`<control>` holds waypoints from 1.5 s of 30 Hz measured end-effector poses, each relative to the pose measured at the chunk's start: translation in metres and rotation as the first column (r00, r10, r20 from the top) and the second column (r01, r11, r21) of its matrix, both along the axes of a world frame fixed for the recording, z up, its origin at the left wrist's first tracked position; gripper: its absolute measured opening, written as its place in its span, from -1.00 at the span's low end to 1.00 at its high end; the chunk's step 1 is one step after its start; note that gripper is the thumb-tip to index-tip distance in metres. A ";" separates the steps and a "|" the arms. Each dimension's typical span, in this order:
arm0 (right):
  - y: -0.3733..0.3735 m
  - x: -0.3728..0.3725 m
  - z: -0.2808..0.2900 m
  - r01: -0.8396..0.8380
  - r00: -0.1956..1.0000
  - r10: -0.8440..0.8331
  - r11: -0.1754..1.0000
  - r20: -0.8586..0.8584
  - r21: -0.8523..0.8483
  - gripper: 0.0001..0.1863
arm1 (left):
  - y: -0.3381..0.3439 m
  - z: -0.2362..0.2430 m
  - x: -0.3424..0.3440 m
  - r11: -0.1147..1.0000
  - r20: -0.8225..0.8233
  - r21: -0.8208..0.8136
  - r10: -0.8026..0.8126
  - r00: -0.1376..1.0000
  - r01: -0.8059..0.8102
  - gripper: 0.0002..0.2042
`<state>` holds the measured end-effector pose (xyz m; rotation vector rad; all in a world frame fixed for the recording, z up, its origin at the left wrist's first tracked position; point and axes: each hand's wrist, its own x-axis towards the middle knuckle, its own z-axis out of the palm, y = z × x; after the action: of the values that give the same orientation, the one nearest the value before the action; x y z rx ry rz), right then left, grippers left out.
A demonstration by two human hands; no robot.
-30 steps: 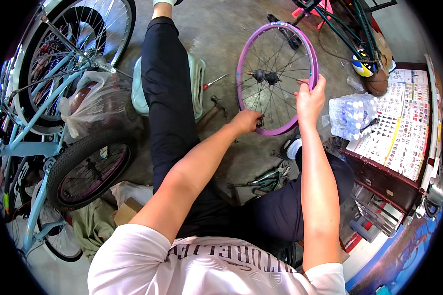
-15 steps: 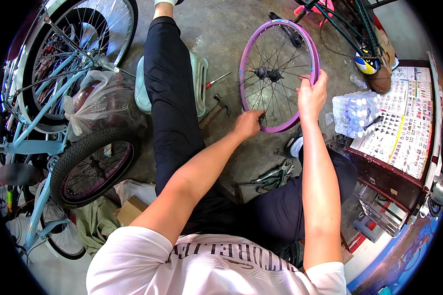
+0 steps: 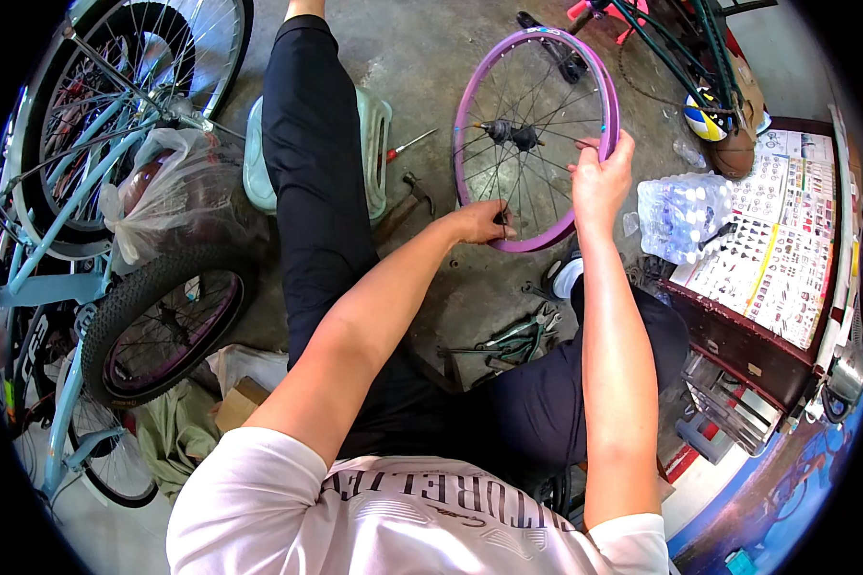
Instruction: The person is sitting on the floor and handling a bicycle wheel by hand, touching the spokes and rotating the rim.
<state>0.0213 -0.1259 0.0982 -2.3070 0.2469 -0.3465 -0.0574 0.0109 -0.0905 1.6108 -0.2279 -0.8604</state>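
A purple bicycle rim (image 3: 465,105) without a tire stands tilted in front of me, black spokes running to its dark hub (image 3: 513,135). My right hand (image 3: 601,182) is closed round the rim's right side, thumb and fingers on either face. At the lower left part of the rim is my left hand (image 3: 481,222), its fingers pinched by the spokes. Something small and dark shows at those fingertips, too small to name.
Left of the wheel lie a hammer (image 3: 408,209) and a screwdriver (image 3: 412,144), beside a pale green stool (image 3: 374,144). Pliers (image 3: 518,340) rest between my legs. Bottled water (image 3: 683,218) stands at right, bicycles (image 3: 58,235) and a loose tired wheel (image 3: 168,326) at left.
My left hand has turned and its fingers have curled in from a more stretched pose at the rim. The wheel appears slightly turned; my right hand keeps its hold.
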 end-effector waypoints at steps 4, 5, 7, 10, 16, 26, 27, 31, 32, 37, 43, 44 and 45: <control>0.005 -0.002 0.006 0.022 0.998 -0.018 0.996 -0.058 0.084 -0.58 | 0.006 -0.012 -0.004 0.998 0.088 0.054 0.018 0.996 -0.023 -0.76; 0.001 -0.003 0.007 0.017 0.999 -0.013 0.997 -0.053 0.079 -0.58 | 0.007 -0.007 -0.003 0.994 0.112 0.112 -0.006 0.994 -0.007 -0.77; -0.001 -0.004 0.009 0.003 0.998 0.002 0.996 -0.061 0.088 -0.58 | 0.007 0.001 -0.007 0.964 0.261 0.258 -0.012 0.965 -0.058 -0.75; 0.005 -0.005 0.011 0.007 0.998 -0.001 0.995 -0.063 0.097 -0.57 | -0.003 0.011 -0.036 0.869 0.527 0.391 0.060 0.848 -0.304 -0.65; 0.003 -0.003 0.010 0.002 0.999 0.002 0.997 -0.053 0.080 -0.57 | 0.000 0.007 -0.048 0.463 0.461 0.294 0.698 0.548 -0.837 -0.69; 0.004 -0.001 0.009 0.006 0.998 -0.001 0.997 -0.061 0.081 -0.57 | 0.027 -0.008 -0.048 0.575 0.041 0.509 0.727 0.686 -0.640 -0.70; 0.002 -0.001 0.009 0.005 0.998 0.000 0.997 -0.061 0.083 -0.57 | 0.023 -0.008 -0.049 0.589 0.046 0.505 0.712 0.701 -0.631 -0.70; 0.008 -0.001 0.012 0.025 0.997 -0.018 0.995 -0.074 0.099 -0.57 | 0.022 -0.019 -0.050 0.609 0.008 0.516 0.700 0.714 -0.602 -0.70; 0.007 -0.001 0.011 0.026 0.998 -0.019 0.995 -0.066 0.101 -0.57 | 0.022 -0.021 -0.049 0.613 -0.019 0.523 0.704 0.710 -0.593 -0.71; 0.010 0.002 0.009 0.015 0.998 -0.009 0.995 -0.061 0.098 -0.58 | 0.027 -0.043 -0.050 0.590 -0.173 0.502 0.785 0.595 -0.633 -0.72; 0.012 0.001 0.013 -0.003 0.999 0.008 0.996 -0.049 0.086 -0.58 | 0.021 -0.046 -0.037 0.559 0.006 0.465 0.773 0.634 -0.686 -0.72; 0.012 0.001 0.013 -0.010 0.999 0.013 0.998 -0.047 0.067 -0.58 | 0.020 -0.046 -0.034 0.553 0.045 0.454 0.769 0.638 -0.699 -0.73; 0.012 0.001 0.012 -0.016 0.999 0.019 0.999 -0.046 0.048 -0.58 | 0.020 -0.048 -0.030 0.582 0.045 0.420 0.753 0.657 -0.696 -0.74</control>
<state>0.0226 -0.1136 0.1104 -2.2710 0.2552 -0.2757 -0.0870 0.0310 -0.1382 1.7880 0.7453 -0.3567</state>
